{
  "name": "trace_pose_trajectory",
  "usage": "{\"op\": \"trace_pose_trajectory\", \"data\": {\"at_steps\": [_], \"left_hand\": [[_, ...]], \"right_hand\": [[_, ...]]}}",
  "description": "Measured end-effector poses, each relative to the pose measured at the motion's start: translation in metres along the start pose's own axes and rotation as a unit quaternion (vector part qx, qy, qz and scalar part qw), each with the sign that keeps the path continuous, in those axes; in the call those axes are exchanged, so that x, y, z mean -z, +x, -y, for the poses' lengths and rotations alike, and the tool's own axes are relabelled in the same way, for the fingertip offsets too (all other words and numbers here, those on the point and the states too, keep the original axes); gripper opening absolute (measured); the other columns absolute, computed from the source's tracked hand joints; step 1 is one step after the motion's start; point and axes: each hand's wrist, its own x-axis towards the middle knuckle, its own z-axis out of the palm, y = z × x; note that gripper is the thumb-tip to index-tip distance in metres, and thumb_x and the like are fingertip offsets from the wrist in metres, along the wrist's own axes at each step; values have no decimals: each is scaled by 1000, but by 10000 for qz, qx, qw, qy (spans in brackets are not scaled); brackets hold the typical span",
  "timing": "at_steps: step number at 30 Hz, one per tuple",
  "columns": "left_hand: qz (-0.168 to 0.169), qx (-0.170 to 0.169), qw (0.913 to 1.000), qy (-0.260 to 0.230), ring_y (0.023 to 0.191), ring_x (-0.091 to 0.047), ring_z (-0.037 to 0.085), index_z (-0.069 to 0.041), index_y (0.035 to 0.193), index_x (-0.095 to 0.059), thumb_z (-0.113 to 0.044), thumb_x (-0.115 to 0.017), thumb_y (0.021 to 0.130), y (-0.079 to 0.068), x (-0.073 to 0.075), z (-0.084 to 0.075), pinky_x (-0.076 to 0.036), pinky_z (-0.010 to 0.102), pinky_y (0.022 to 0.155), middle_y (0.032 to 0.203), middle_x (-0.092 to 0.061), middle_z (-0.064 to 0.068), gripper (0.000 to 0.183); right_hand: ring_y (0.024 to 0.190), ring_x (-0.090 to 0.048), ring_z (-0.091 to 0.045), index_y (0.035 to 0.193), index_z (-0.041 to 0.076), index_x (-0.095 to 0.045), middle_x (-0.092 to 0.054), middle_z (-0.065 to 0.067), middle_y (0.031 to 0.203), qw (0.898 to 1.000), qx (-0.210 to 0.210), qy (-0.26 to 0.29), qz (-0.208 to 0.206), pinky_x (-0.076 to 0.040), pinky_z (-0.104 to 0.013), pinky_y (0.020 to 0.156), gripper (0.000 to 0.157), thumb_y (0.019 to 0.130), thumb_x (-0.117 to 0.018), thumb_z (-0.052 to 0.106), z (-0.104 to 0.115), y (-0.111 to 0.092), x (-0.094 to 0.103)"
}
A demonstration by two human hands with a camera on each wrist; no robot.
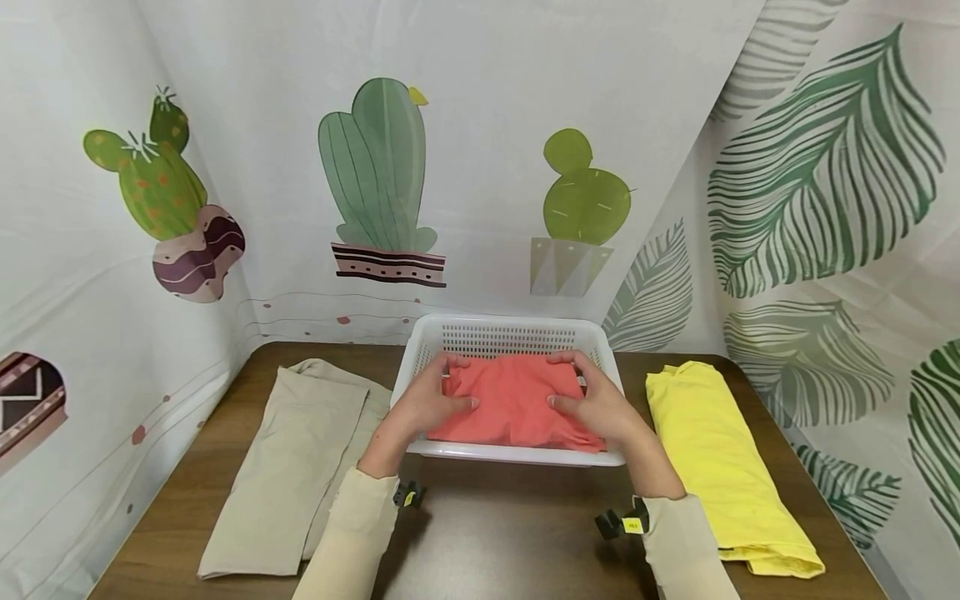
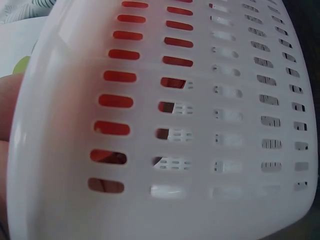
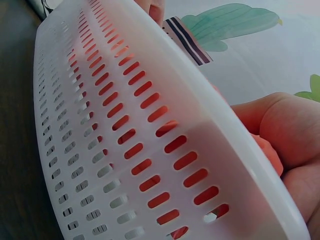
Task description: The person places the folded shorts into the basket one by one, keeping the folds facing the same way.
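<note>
A folded coral-red garment [image 1: 517, 400] lies inside a white plastic basket [image 1: 510, 455] in the head view. My left hand [image 1: 435, 398] holds the garment's left side, its thumb on top and its fingers round the far corner. At the opposite side my right hand [image 1: 596, 402] grips it the same way. Small white bits show at both side edges of the cloth. Through the slots of the basket wall [image 3: 115, 125] in the right wrist view, red fabric appears in the upper rows. The left wrist view has red behind the upper slots too.
On the brown table [image 1: 495, 533], a folded beige garment [image 1: 285, 467] lies left of the basket. A folded yellow garment [image 1: 727, 467] lies to the right. Behind hangs a white curtain [image 1: 487, 50] printed with cacti and leaves.
</note>
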Motion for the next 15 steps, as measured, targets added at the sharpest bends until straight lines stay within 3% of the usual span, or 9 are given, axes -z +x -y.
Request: {"op": "trace_pose_trajectory", "data": {"at_steps": [15], "left_hand": [[20, 21, 10000, 83, 92, -52, 22, -15, 130, -53, -13, -84, 80, 1, -1, 1, -46, 35, 77, 102, -55, 7, 59]], "right_hand": [[117, -44, -30, 135, 30, -48, -45, -6, 138, 9999, -106, -97, -24, -44, -42, 87, 54, 90, -73, 16, 1, 1, -3]]}}
